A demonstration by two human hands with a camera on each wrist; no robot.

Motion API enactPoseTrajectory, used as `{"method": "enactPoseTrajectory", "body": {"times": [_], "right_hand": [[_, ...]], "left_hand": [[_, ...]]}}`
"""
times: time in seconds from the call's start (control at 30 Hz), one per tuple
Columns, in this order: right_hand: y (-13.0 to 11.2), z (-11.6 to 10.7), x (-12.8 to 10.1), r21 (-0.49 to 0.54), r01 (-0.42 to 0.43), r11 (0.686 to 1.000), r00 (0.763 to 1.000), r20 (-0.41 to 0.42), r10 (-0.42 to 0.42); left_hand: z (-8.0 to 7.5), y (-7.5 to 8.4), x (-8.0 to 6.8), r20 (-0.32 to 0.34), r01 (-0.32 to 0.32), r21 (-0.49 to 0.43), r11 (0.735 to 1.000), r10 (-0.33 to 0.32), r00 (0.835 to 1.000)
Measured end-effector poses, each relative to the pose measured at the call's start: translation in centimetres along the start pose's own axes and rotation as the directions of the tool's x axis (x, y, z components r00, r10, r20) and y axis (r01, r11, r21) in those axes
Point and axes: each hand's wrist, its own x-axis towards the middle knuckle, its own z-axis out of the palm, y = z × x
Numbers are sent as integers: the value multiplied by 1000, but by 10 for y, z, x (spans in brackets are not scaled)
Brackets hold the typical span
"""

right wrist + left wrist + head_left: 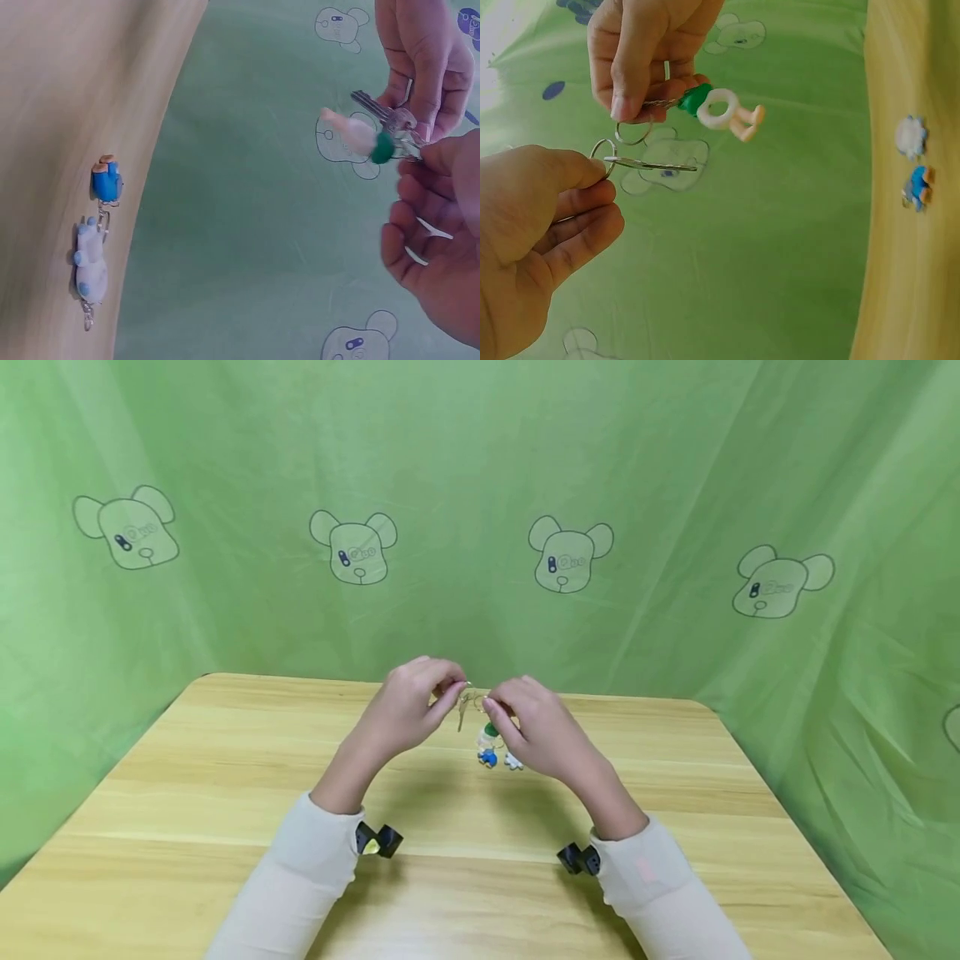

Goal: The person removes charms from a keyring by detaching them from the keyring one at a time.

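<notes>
My left hand [411, 706] pinches a metal key ring between thumb and fingertips, and a key [664, 166] hangs from it. Opposite it, my right hand [542, 727] holds a keychain figure [718, 109] by its metal ring and short chain, pinched between thumb and index finger. This figure has a green top, a white ring-shaped middle and peach legs. The two rings [634, 135] are close together between the fingertips, above the table. Beneath the hands, a blue keychain figure [107, 180] and a white one with pale blue spots [91, 262] lie on the table.
The wooden table [225, 760] has light planks and rounded far corners. A green curtain [465, 443] printed with bear heads hangs behind it and along both sides. Small black cameras [386, 841] sit at both sleeve cuffs.
</notes>
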Motion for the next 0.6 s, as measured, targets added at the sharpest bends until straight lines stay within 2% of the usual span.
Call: {"method": "enactPoseTrajectory", "body": {"times": [0.17,0.37,0.47,0.6], "right_hand": [[4,6,1,1,-37,999,989,140,37],[13,20,1,0,14,1000,950,312,-13],[16,28,0,64,20,998,917,397,-44],[20,37,0,168,-39,985,866,498,-51]], "left_hand": [[1,-12,-11,81,69,51,996,-73,994],[5,-30,-34,211,65,107,992,-87,974],[6,-38,-47,299,48,116,992,-80,951],[9,-46,-63,424,32,85,996,-65,903]]}}
